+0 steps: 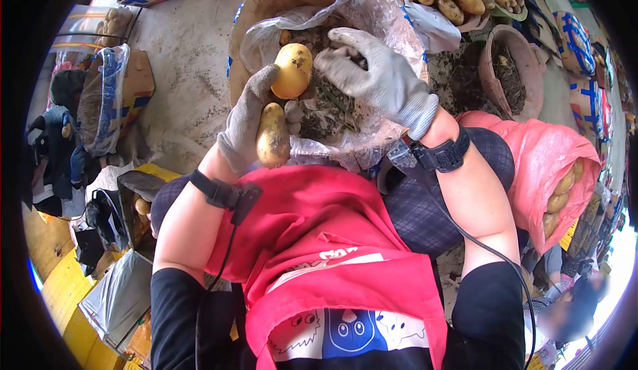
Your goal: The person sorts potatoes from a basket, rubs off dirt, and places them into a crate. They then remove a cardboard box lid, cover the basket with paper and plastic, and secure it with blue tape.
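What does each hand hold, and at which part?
Left hand grips lower potato along its side, upper potato by its lower end. Right hand seems empty.

Pale grey knit gloves are covering the left hand (249, 121) and the right hand (375, 77). The yellow potato (292, 71) is glowing bright, while the tan potato (272, 136) is showing dull brown dirt. The apron (332, 237) is blazing red, carrying white lettering and a blue cartoon patch. Black wristbands (446, 154) are ringing both wrists, and the sack (531, 150) is showing pink mesh.
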### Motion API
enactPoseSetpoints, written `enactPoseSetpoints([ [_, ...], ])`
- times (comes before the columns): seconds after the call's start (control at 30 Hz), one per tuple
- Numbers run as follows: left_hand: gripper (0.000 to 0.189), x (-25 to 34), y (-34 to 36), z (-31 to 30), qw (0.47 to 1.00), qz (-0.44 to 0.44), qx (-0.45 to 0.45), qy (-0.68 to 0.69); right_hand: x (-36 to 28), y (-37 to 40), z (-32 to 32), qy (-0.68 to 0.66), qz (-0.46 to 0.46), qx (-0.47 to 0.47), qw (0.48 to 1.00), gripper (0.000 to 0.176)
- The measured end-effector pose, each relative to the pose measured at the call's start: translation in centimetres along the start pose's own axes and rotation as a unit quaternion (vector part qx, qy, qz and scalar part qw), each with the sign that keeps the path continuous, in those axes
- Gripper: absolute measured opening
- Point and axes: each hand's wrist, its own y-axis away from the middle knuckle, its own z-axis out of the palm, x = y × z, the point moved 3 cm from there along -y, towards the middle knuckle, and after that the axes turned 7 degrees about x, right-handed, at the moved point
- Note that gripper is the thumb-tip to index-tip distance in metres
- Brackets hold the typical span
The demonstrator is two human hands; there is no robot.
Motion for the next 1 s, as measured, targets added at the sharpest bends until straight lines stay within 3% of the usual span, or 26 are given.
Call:
enactPoseSetpoints([
  [0.1, 0.059, -0.2, 0.3, 0.5, 1.0, -0.007, 0.026, 0.0, 0.3, 1.1, 1.6, -0.036, -0.057, 0.01, 0.998, 0.043],
  [0.13, 0.059, -0.3, 0.2, 0.5, 1.0, -0.009, 0.027, -0.001, 0.2, 1.0, 1.4, 0.05, -0.043, -0.005, 0.998, 0.035],
  [0.17, 0.059, 0.0, 0.0, 0.5, 1.0, 0.013, 0.009, 0.002, 0.1, 0.8, 1.0, 0.048, -0.043, -0.005, 0.998, 0.035],
  [0.23, 0.059, 0.3, -0.4, 0.4, 0.999, 0.035, -0.01, 0.005, 0.8, 0.4, -0.2, 0.371, -0.039, -0.029, 0.928, 0.03],
  [0.27, 0.058, 0.4, -0.4, 0.3, 0.998, 0.036, -0.005, 0.055, 1.8, 0.3, -0.5, 0.415, 0.023, -0.091, 0.905, 0.034],
  [0.3, 0.058, 0.5, -0.7, 0.1, 0.994, 0.038, 0.0, 0.105, 2.5, 0.9, -0.3, 0.416, 0.02, -0.09, 0.905, 0.034],
  [0.37, 0.06, 0.7, -1.8, -1.1, 0.988, 0.048, 0.013, 0.146, 2.1, 2.3, 1.0, 0.337, -0.055, -0.109, 0.934, 0.05],
  [0.43, 0.064, 0.8, -2.2, -1.9, 0.983, 0.059, -0.01, 0.173, 0.3, 3.0, 1.8, 0.124, 0.049, -0.206, 0.969, 0.066],
  [0.47, 0.064, 1.4, -0.3, 1.1, 0.979, 0.093, 0.007, 0.182, 0.3, 3.0, 2.8, 0.055, -0.1, -0.216, 0.97, 0.066],
  [0.53, 0.064, 1.2, -1.7, -0.2, 0.979, 0.104, 0.011, 0.176, 0.2, 3.7, 3.8, -0.017, -0.247, -0.218, 0.944, 0.066],
  [0.57, 0.064, 1.1, -2.2, -0.6, 0.979, 0.115, 0.016, 0.17, -1.0, 3.6, 4.2, -0.188, 0.021, -0.257, 0.948, 0.064],
  [0.6, 0.064, 0.8, -2.4, -0.8, 0.979, 0.115, 0.015, 0.169, -1.3, 4.2, 4.8, -0.34, 0.287, -0.269, 0.854, 0.063],
  [0.63, 0.064, 1.3, -2.1, -0.5, 0.973, 0.201, 0.009, 0.112, -1.2, 4.2, 4.7, -0.34, 0.286, -0.267, 0.855, 0.063],
  [0.7, 0.064, 2.5, -1.5, 0.0, 0.957, 0.286, -0.003, 0.054, 0.0, 4.4, 4.8, -0.459, 0.373, -0.175, 0.787, 0.062],
  [0.73, 0.063, 3.8, -0.4, 0.4, 0.958, 0.268, 0.027, 0.096, 1.0, 4.3, 5.3, -0.539, 0.327, -0.177, 0.756, 0.062],
  [0.77, 0.062, 4.6, 0.5, 0.2, 0.957, 0.25, 0.058, 0.139, 0.8, 4.2, 5.2, -0.536, 0.325, -0.179, 0.758, 0.062],
  [0.8, 0.058, 5.5, 1.0, -1.1, 0.953, 0.253, 0.036, 0.161, 0.5, 4.1, 5.1, -0.58, 0.336, -0.188, 0.718, 0.06],
  [0.87, 0.055, 7.8, 3.7, -3.3, 0.945, 0.218, 0.115, 0.216, 0.2, 3.6, 4.4, -0.647, 0.342, -0.24, 0.637, 0.054],
  [0.9, 0.055, 9.0, 5.4, -5.8, 0.946, 0.235, 0.114, 0.194, -0.3, 3.5, 4.0, -0.646, 0.34, -0.243, 0.639, 0.054],
  [0.93, 0.055, 10.0, 7.3, -8.5, 0.946, 0.251, 0.114, 0.172, -0.8, 3.4, 3.4, -0.62, 0.322, -0.207, 0.685, 0.052],
  [0.97, 0.058, 10.6, 10.1, -9.5, 0.928, 0.285, 0.177, 0.163, -1.1, 3.4, 2.9, -0.592, 0.303, -0.169, 0.727, 0.05],
  [1.0, 0.06, 11.0, 12.8, -13.3, 0.932, 0.284, 0.182, 0.134, -0.6, 3.2, 2.5, -0.581, 0.315, -0.161, 0.733, 0.045],
])
